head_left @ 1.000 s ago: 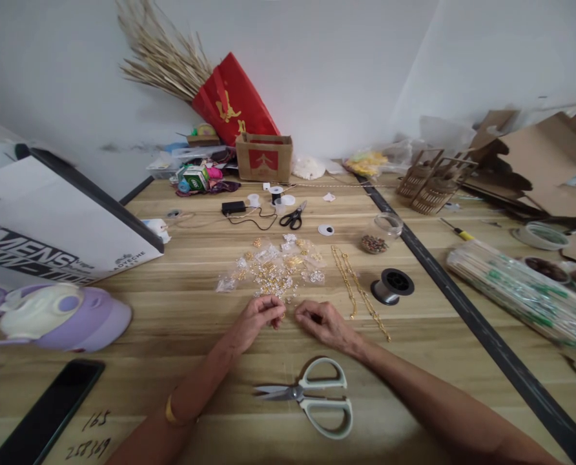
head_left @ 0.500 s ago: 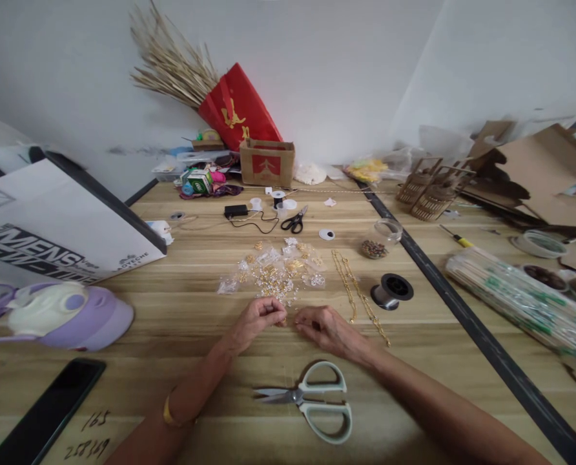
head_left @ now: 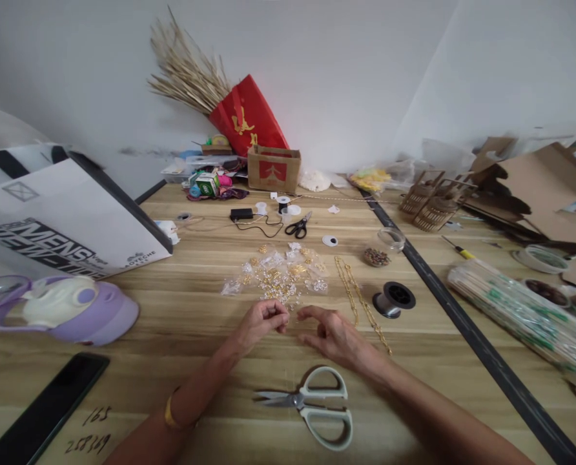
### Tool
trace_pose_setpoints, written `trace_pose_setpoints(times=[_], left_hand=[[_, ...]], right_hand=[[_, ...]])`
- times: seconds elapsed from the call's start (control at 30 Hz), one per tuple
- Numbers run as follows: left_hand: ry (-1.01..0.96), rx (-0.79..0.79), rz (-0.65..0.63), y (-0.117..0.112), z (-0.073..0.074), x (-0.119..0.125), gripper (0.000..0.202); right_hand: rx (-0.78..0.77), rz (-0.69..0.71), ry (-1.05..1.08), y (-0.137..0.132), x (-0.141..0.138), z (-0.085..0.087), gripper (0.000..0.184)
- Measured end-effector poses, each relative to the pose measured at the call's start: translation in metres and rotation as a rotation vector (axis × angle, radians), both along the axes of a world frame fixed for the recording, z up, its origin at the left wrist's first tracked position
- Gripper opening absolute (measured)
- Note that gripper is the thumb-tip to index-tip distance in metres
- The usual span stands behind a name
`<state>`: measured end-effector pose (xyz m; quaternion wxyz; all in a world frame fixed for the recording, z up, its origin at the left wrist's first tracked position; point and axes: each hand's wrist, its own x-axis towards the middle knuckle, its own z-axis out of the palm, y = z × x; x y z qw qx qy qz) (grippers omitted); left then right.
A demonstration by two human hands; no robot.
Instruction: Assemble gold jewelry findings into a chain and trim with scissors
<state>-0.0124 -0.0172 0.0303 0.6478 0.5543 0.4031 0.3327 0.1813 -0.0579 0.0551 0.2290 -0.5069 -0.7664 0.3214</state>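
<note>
Thumb and fingertips of my left hand point(head_left: 267, 321) are pinched together; whatever they hold is too small to make out. Just to its right, my right hand point(head_left: 330, 330) has thumb and forefinger apart with nothing visible between them. Beyond both hands lies a heap of clear and gold beads point(head_left: 278, 281) with small plastic bags. Gold bead chains point(head_left: 358, 294) stretch along the table to the right of the heap. Nearer to me, scissors with pale handles point(head_left: 307, 403) rest with blades pointing left. A spool of thin line point(head_left: 394, 299) stands beyond my right forearm.
On the left are a purple-lidded bottle point(head_left: 89, 310), a phone point(head_left: 50, 407) and a white box point(head_left: 60, 216). Farther back lie black scissors point(head_left: 298, 226) and a jar of beads point(head_left: 382, 248). Packaged sticks point(head_left: 520, 310) lie on the right, past a dark strip point(head_left: 443, 290).
The thumb and forefinger of my right hand have spread apart. My left hand stays pinched in nearly the same place. The whole view has shifted slightly.
</note>
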Motion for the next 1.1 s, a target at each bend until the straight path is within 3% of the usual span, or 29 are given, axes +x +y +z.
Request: trace_pose_setpoints(times=[0.3,0.5,0.7,0.87,1.1], left_hand=[[-0.004,0.026,-0.044,-0.002,-0.005,0.003,0.035],[-0.023,0.029,-0.040,-0.002,-0.007,0.002,0.035],[-0.030,0.020,-0.061,-0.004,-0.008,0.004,0.034],[-0.050,0.004,-0.045,-0.006,-0.007,0.006,0.034],[-0.105,-0.022,0.033,-0.009,-0.007,0.008,0.034]], right_hand=[[0.084,0.034,0.120,-0.008,-0.010,0.003,0.015],[0.127,-0.027,0.134,-0.011,-0.008,0.008,0.009],[0.170,0.058,0.150,-0.009,-0.012,-0.010,0.009],[0.109,0.070,0.194,-0.004,-0.015,-0.027,0.003],[0.104,0.053,0.210,-0.002,-0.015,-0.025,0.011]])
